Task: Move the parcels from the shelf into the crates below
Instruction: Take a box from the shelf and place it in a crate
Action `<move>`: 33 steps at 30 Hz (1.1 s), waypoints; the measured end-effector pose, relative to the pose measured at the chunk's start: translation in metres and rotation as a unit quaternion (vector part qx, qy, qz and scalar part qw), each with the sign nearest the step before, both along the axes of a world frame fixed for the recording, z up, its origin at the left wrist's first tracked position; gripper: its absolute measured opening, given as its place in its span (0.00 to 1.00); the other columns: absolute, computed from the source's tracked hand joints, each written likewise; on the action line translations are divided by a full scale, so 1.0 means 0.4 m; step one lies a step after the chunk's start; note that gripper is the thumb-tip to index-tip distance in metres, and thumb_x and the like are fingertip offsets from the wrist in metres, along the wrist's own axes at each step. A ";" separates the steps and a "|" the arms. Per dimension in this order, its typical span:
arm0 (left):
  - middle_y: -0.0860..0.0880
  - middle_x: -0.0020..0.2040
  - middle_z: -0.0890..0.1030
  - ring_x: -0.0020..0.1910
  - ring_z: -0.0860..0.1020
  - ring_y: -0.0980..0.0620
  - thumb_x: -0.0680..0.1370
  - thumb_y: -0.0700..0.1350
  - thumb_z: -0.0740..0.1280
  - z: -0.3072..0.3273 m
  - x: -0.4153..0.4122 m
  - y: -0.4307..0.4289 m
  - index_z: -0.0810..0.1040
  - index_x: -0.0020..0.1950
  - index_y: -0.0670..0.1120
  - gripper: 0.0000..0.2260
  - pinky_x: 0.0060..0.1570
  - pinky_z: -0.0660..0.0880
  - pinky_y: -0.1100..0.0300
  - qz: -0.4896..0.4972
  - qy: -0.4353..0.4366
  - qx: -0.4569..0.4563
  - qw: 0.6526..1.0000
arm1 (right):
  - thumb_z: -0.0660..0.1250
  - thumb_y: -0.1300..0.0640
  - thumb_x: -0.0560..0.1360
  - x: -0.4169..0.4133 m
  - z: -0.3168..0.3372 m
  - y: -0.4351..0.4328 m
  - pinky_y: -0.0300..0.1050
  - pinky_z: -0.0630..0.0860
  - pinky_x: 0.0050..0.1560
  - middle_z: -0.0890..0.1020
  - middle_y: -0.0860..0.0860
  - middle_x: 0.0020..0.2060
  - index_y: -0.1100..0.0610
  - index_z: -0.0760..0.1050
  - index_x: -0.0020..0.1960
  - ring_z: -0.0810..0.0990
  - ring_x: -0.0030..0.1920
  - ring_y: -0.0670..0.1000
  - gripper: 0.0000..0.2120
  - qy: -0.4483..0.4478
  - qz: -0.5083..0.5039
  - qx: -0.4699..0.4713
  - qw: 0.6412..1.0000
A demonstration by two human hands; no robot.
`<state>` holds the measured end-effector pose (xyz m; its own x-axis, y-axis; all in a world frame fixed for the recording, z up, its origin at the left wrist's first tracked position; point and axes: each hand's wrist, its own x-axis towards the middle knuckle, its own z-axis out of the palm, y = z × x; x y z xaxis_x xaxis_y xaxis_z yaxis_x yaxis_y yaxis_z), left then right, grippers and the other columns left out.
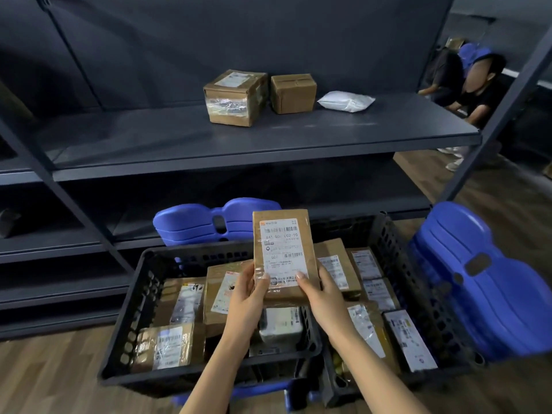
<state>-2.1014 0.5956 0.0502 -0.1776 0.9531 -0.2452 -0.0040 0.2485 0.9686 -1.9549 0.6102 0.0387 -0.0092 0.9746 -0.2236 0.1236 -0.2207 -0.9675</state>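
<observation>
Dark metal shelf [149, 138], three parcels [236, 97]; wood floor [59, 369], black crates [140, 294].

Shipping label [282, 252] on the flat parcel [280, 215], pinched between the left hand [249, 289] and right hand [321, 291]: barcode, then approximately "841 G07 02-10"; lower field, "G07". Crate parcel [182, 306] left of the left hand: handwritten "690". Remaining labels below and right of the hands: illegible.

the left hand [246, 291] and right hand [322, 292] are bare, forearms [215, 366] too, with slim fingers [304, 279] and short nails.
</observation>
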 end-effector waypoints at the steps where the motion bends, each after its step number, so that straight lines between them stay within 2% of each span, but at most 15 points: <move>1: 0.53 0.58 0.80 0.56 0.79 0.59 0.80 0.48 0.64 -0.008 0.009 0.002 0.72 0.66 0.51 0.14 0.54 0.76 0.65 -0.008 0.015 -0.004 1.000 | 0.64 0.48 0.78 0.011 0.002 -0.007 0.29 0.69 0.46 0.77 0.35 0.51 0.38 0.67 0.60 0.75 0.52 0.36 0.13 -0.004 -0.008 -0.003 1.000; 4: 0.49 0.65 0.77 0.62 0.76 0.47 0.74 0.61 0.66 -0.032 0.058 0.010 0.71 0.70 0.53 0.27 0.64 0.73 0.48 -0.026 0.073 -0.014 0.997 | 0.64 0.48 0.78 0.063 -0.010 -0.014 0.28 0.69 0.44 0.77 0.38 0.55 0.41 0.67 0.64 0.76 0.53 0.37 0.16 -0.002 -0.035 -0.001 0.999; 5: 0.49 0.65 0.76 0.62 0.76 0.46 0.74 0.62 0.66 -0.041 0.080 0.016 0.72 0.70 0.54 0.26 0.64 0.72 0.47 -0.031 0.081 -0.012 0.996 | 0.64 0.48 0.78 0.083 -0.004 -0.016 0.27 0.69 0.43 0.76 0.39 0.56 0.43 0.66 0.67 0.74 0.50 0.34 0.18 -0.007 -0.045 -0.001 0.999; 7: 0.51 0.64 0.75 0.60 0.75 0.52 0.78 0.55 0.66 -0.051 0.134 0.030 0.74 0.67 0.52 0.19 0.61 0.72 0.56 -0.044 0.089 -0.005 0.995 | 0.63 0.48 0.78 0.131 -0.007 -0.017 0.26 0.69 0.47 0.75 0.37 0.57 0.43 0.63 0.68 0.73 0.49 0.34 0.20 -0.018 -0.061 0.003 0.998; 9: 0.52 0.63 0.75 0.59 0.75 0.56 0.79 0.51 0.66 -0.064 0.194 0.046 0.73 0.67 0.50 0.17 0.59 0.72 0.60 -0.054 0.083 -0.008 0.995 | 0.64 0.45 0.77 0.190 -0.027 -0.014 0.39 0.72 0.59 0.75 0.40 0.61 0.42 0.63 0.69 0.75 0.58 0.42 0.23 -0.020 -0.088 0.004 0.996; 10: 0.51 0.62 0.77 0.59 0.76 0.56 0.79 0.50 0.66 -0.071 0.227 0.054 0.73 0.67 0.49 0.17 0.59 0.73 0.60 -0.060 0.077 -0.004 0.995 | 0.65 0.44 0.76 0.221 -0.037 -0.010 0.44 0.73 0.61 0.77 0.42 0.61 0.43 0.63 0.69 0.76 0.60 0.45 0.23 -0.025 -0.099 0.002 0.995; 12: 0.51 0.58 0.79 0.56 0.78 0.56 0.79 0.47 0.66 -0.073 0.297 0.065 0.73 0.63 0.48 0.13 0.55 0.74 0.64 -0.065 0.064 -0.004 0.996 | 0.64 0.45 0.77 0.284 -0.052 -0.001 0.41 0.74 0.57 0.78 0.42 0.58 0.46 0.66 0.69 0.77 0.59 0.44 0.22 -0.029 -0.108 0.017 0.994; 14: 0.51 0.57 0.79 0.56 0.78 0.54 0.79 0.46 0.66 -0.080 0.371 0.080 0.72 0.63 0.47 0.13 0.53 0.73 0.65 -0.060 0.063 -0.013 0.996 | 0.63 0.45 0.77 0.356 -0.060 0.010 0.39 0.74 0.57 0.78 0.43 0.60 0.48 0.68 0.70 0.77 0.60 0.43 0.23 -0.029 -0.113 0.031 0.993; 18: 0.49 0.59 0.79 0.59 0.78 0.52 0.79 0.45 0.66 -0.107 0.510 0.119 0.72 0.65 0.44 0.16 0.57 0.74 0.61 -0.064 0.073 -0.016 0.995 | 0.62 0.46 0.78 0.499 -0.096 0.052 0.51 0.71 0.66 0.77 0.44 0.62 0.47 0.70 0.68 0.75 0.63 0.45 0.19 -0.037 -0.096 0.036 0.994; 22: 0.50 0.60 0.79 0.58 0.77 0.52 0.79 0.46 0.66 -0.158 0.611 0.170 0.74 0.66 0.46 0.15 0.58 0.74 0.58 -0.061 0.122 -0.022 0.990 | 0.61 0.49 0.79 0.609 -0.140 0.111 0.51 0.72 0.64 0.77 0.46 0.63 0.48 0.67 0.70 0.75 0.62 0.47 0.20 -0.062 -0.072 0.009 0.995; 25: 0.49 0.58 0.80 0.57 0.78 0.50 0.80 0.47 0.65 -0.199 0.663 0.199 0.75 0.65 0.46 0.14 0.59 0.76 0.51 -0.050 0.134 -0.046 0.989 | 0.62 0.47 0.78 0.653 -0.184 0.148 0.58 0.76 0.60 0.78 0.47 0.63 0.44 0.65 0.71 0.77 0.60 0.49 0.22 -0.072 -0.066 -0.005 0.995; 27: 0.51 0.54 0.80 0.54 0.78 0.52 0.81 0.44 0.63 -0.219 0.689 0.215 0.76 0.61 0.46 0.10 0.56 0.76 0.55 -0.044 0.138 -0.056 0.988 | 0.62 0.46 0.78 0.670 -0.217 0.170 0.60 0.77 0.58 0.77 0.48 0.64 0.42 0.61 0.73 0.77 0.61 0.50 0.25 -0.071 -0.061 -0.015 0.996; 29: 0.51 0.49 0.78 0.50 0.77 0.51 0.81 0.42 0.63 -0.249 0.707 0.232 0.76 0.58 0.45 0.07 0.48 0.72 0.61 -0.036 0.151 -0.057 0.986 | 0.62 0.46 0.78 0.682 -0.241 0.192 0.60 0.76 0.59 0.75 0.47 0.66 0.43 0.56 0.75 0.76 0.63 0.51 0.28 -0.066 -0.058 -0.022 0.996; 31: 0.48 0.51 0.80 0.50 0.77 0.50 0.80 0.42 0.64 -0.282 0.718 0.251 0.76 0.60 0.41 0.09 0.46 0.72 0.61 -0.035 0.164 -0.067 0.984 | 0.61 0.48 0.79 0.689 -0.261 0.213 0.58 0.76 0.60 0.74 0.47 0.66 0.45 0.55 0.76 0.75 0.64 0.51 0.28 -0.063 -0.055 -0.021 0.996; 33: 0.47 0.58 0.80 0.55 0.78 0.49 0.80 0.42 0.64 -0.315 0.724 0.269 0.74 0.65 0.41 0.14 0.52 0.76 0.57 -0.030 0.173 -0.077 0.981 | 0.61 0.49 0.80 0.695 -0.289 0.232 0.52 0.75 0.61 0.74 0.47 0.65 0.47 0.55 0.76 0.75 0.63 0.50 0.27 -0.064 -0.051 -0.026 0.996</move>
<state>-1.8117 0.7033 -0.0756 -0.2210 0.9206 -0.3219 0.3377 0.3819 0.8603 -1.6770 0.7029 -0.0771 0.1204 0.9561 -0.2673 0.2190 -0.2882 -0.9322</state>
